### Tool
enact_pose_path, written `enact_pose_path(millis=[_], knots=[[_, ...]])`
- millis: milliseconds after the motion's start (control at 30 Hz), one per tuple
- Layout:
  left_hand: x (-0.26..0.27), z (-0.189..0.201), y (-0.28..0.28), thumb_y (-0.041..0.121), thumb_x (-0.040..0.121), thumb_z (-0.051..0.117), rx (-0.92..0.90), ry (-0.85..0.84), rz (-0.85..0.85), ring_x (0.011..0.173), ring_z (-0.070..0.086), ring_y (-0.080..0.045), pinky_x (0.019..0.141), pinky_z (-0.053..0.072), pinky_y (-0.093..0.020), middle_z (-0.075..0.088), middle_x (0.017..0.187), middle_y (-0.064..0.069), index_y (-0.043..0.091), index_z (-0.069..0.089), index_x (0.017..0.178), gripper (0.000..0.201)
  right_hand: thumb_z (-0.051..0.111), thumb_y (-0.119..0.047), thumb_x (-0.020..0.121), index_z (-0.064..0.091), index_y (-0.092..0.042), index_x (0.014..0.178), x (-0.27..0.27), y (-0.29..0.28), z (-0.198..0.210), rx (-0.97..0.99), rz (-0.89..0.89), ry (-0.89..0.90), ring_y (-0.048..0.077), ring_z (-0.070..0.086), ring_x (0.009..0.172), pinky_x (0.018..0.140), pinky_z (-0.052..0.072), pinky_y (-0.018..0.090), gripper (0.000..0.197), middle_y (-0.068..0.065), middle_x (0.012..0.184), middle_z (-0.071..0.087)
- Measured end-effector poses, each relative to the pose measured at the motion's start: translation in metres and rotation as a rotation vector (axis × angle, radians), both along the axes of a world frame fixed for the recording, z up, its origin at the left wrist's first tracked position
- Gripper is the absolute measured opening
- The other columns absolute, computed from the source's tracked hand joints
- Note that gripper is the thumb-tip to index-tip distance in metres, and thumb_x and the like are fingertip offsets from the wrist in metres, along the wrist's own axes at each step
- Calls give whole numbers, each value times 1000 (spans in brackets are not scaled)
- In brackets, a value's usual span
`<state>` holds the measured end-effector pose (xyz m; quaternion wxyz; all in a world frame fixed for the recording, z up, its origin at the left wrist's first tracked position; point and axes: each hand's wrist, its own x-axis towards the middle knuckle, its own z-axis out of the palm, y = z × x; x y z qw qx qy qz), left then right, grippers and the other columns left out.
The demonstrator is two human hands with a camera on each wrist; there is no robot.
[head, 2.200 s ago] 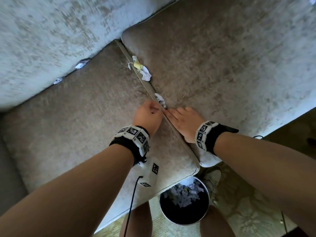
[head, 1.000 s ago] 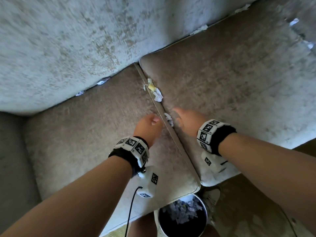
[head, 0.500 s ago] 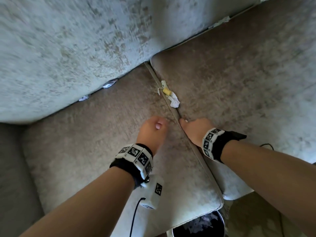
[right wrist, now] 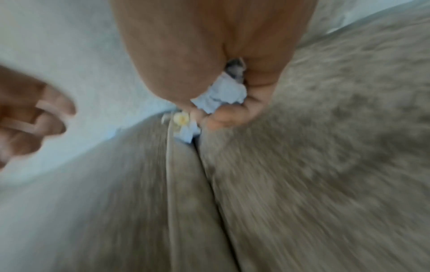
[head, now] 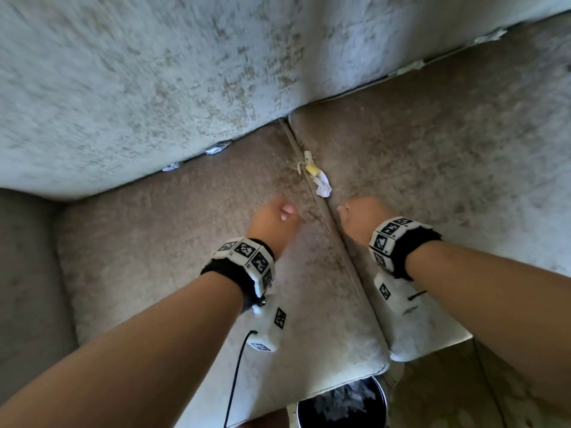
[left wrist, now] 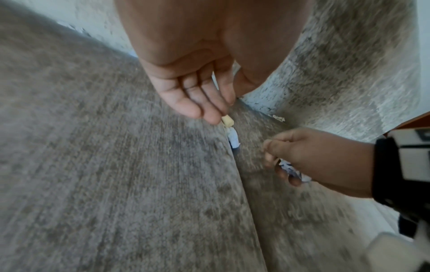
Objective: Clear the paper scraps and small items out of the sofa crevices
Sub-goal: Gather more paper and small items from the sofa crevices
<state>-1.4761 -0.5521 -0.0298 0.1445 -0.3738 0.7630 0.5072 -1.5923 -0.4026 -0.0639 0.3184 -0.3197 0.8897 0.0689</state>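
Head view, hands: the left hand [head: 272, 220] hangs over the left seat cushion [head: 160, 257] at frame centre, fingers loosely curled, holding nothing; the right hand [head: 360, 217] is over the right seat cushion [head: 448, 168], fingers folded in.
Head view, crevice: the seam [head: 321, 208] between the cushions runs from upper centre down to the front edge, passing between the two hands.
Head view, scraps: a yellow bit [head: 311, 170] and a white paper scrap [head: 323, 186] sit on the seam just above the hands; more scraps [head: 216, 148] poke out under the backrest [head: 154, 72] at left, and others [head: 411, 67] at upper right.
Head view, bin: a dark bin [head: 341, 404] with paper inside stands at the bottom edge, below the cushion front.
Left wrist view: relaxed fingers [left wrist: 200, 95] point down at the yellow bit, nearly touching; bare cushion spreads lower left.
Right wrist view: blurred; the hand grips a crumpled paper wad [right wrist: 223, 95] just above the seam.
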Motion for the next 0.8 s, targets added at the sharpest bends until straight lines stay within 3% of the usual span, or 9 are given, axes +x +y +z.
enact_pose_path(millis=[133, 233, 333, 400, 500, 600, 667, 800], knots=[[-1, 15, -8, 17, 88, 48, -48, 10, -4, 84, 66, -23, 66, 45, -25, 65, 89, -1, 20, 59, 91, 13, 41, -20, 99, 62, -15, 118, -26, -4, 18, -180, -183, -105, 30, 62, 98, 84, 48, 32, 28, 10, 110, 67], [-2, 21, -16, 18, 87, 48, -40, 16, 3, 85, 67, -24, 73, 50, -29, 66, 90, -2, 22, 59, 88, 12, 44, -12, 97, 54, -20, 134, -34, -17, 34, -282, -107, -144, 26, 62, 96, 80, 45, 28, 39, 5, 108, 68], [-4, 20, -25, 18, 87, 47, -36, 27, -4, 85, 67, -25, 76, 52, -32, 66, 90, -3, 20, 60, 92, 15, 42, -20, 100, 45, -25, 141, -41, -37, 41, -314, -30, -57, 27, 60, 83, 69, 43, 31, 42, 9, 104, 68], [-5, 15, -32, 18, 88, 46, -42, 36, -6, 84, 67, -24, 74, 51, -30, 66, 91, -3, 19, 61, 95, 16, 48, -33, 98, 34, -28, 146, -48, -51, 38, -253, 46, -38, 29, 62, 89, 68, 40, 30, 51, 8, 111, 67], [-5, 4, -43, 18, 89, 45, -34, 42, -10, 85, 67, -25, 77, 54, -34, 64, 89, -2, 21, 60, 94, 15, 75, -47, 77, 12, -25, 154, -63, -68, 27, -42, 314, 29, 29, 62, 104, 71, 40, 30, 102, 6, 127, 60], [-3, -7, -56, 18, 90, 44, -29, 16, -23, 86, 67, -27, 81, 55, -39, 63, 88, -3, 20, 60, 95, 17, 88, -46, 59, -3, -18, 155, -72, -79, 10, 88, 429, 22, 32, 60, 111, 84, 49, 35, 135, 12, 136, 51], [-1, -14, -65, 21, 89, 44, -22, -8, -17, 85, 68, -26, 82, 55, -40, 64, 88, -3, 22, 60, 92, 17, 92, -43, 53, -3, -17, 154, -69, -82, -5, 147, 429, -3, 34, 62, 104, 79, 53, 39, 141, 18, 138, 44], [3, -20, -83, 18, 90, 44, -15, -16, -10, 82, 69, -25, 79, 56, -37, 65, 89, -2, 22, 61, 91, 18, 88, -32, 64, 5, -15, 152, -61, -93, -21, 201, 405, 24, 36, 63, 93, 64, 50, 37, 123, 23, 139, 34]])
